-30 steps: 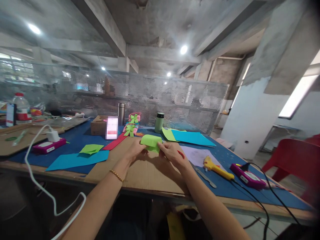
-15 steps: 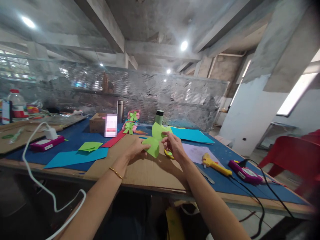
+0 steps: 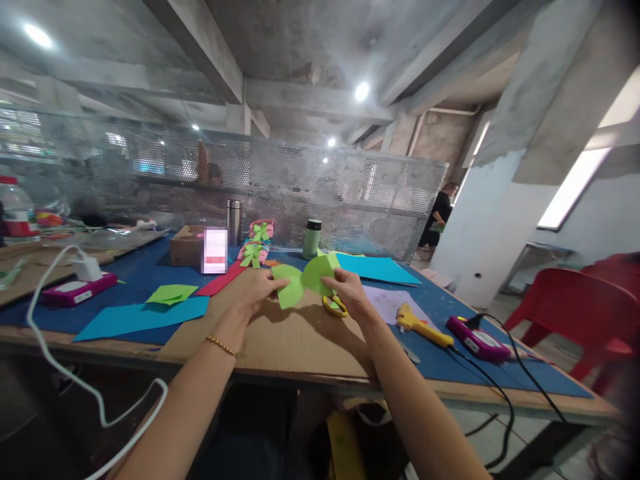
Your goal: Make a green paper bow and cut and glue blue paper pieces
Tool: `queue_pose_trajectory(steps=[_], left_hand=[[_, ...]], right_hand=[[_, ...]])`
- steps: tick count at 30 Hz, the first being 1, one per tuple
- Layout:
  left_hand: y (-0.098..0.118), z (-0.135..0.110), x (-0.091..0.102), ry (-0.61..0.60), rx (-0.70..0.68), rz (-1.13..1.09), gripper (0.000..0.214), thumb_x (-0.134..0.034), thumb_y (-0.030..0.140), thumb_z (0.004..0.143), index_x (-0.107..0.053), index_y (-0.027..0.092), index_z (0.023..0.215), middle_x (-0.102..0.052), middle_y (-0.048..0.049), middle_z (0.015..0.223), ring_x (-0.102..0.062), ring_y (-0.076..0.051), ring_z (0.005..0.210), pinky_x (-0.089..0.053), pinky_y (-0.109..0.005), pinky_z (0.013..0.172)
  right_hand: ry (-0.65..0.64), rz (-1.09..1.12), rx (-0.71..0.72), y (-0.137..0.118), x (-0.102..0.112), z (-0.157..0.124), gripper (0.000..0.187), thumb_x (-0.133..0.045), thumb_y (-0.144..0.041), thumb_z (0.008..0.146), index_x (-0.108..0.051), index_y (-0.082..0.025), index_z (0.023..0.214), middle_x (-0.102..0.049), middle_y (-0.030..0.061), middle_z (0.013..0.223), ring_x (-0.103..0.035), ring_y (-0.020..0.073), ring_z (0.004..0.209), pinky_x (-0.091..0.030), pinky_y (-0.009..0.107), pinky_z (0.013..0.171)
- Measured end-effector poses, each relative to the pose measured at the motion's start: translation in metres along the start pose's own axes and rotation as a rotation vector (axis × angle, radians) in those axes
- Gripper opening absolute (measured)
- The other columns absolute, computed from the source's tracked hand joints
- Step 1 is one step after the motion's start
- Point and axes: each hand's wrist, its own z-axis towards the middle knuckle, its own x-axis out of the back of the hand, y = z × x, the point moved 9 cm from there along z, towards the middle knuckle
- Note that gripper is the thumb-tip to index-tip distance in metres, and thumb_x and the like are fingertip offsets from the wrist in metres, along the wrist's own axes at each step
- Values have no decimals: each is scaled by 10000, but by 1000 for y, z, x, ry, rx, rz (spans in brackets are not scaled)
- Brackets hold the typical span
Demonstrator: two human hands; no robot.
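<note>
Both of my hands hold a light green paper shape [image 3: 304, 280] above the brown cardboard sheet [image 3: 295, 340] on the table. The paper is pinched in the middle like a bow, with two lobes spreading out. My left hand [image 3: 257, 289] grips its left lobe, fingers closed on it. My right hand [image 3: 345, 292] pinches the right lobe near the middle. Yellow-handled scissors [image 3: 334, 306] lie on the cardboard just below my right hand.
A yellow glue gun [image 3: 423, 325] and a magenta device [image 3: 477, 338] with black cables lie to the right. Blue paper sheets [image 3: 143, 319], a green scrap [image 3: 171, 293], finished bows [image 3: 255, 248], a box [image 3: 187, 248] and two flasks stand behind. A red chair [image 3: 575, 313] is at right.
The green paper went from a folded block to an opened bow shape held level between both hands. The scissors came into view below my right hand. The view shifted slightly left.
</note>
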Motion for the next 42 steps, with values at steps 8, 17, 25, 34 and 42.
queue_pose_trajectory(steps=[8, 17, 25, 34, 42], left_hand=[[-16, 4, 9, 159, 154, -293, 46, -694, 109, 758, -695, 107, 804, -672, -24, 618, -581, -81, 480, -417, -176, 479], [-27, 8, -27, -85, 100, -285, 303, -847, 383, 725, -709, 124, 799, -727, -77, 709, -670, -162, 618, -473, -228, 549], [-24, 18, -12, 56, -21, -398, 449, -922, 361, 579, -727, 128, 911, -774, -92, 865, -724, -240, 792, -586, -342, 741], [-23, 27, 28, 281, -117, -313, 547, -951, 315, 436, -741, 135, 908, -778, -126, 1009, -728, -271, 888, -587, -394, 836], [-14, 24, 37, 290, -117, -277, 590, -967, 382, 395, -747, 111, 871, -784, -149, 936, -727, -273, 838, -594, -382, 783]], right_hand=[[164, 270, -176, 26, 2, -1, 322, -709, -375, 690, -611, -205, 946, -698, 32, 806, -652, 147, 552, -510, 256, 499], [-32, 110, -113, 16, -48, -18, 285, -654, -484, 788, -649, -212, 869, -679, 13, 668, -628, 154, 548, -513, 254, 538], [-251, -118, -69, 12, -67, -25, 422, -598, -554, 870, -655, -181, 680, -663, 43, 594, -577, 160, 499, -449, 273, 507], [-44, -1389, -50, 14, 22, -22, 285, -520, -323, 979, -707, -114, 1029, -707, 206, 1098, -657, 270, 1022, -420, 305, 800], [-178, -1383, -178, 41, 27, 3, 309, -565, -329, 952, -699, -100, 1111, -724, 224, 1094, -698, 292, 995, -427, 296, 714]])
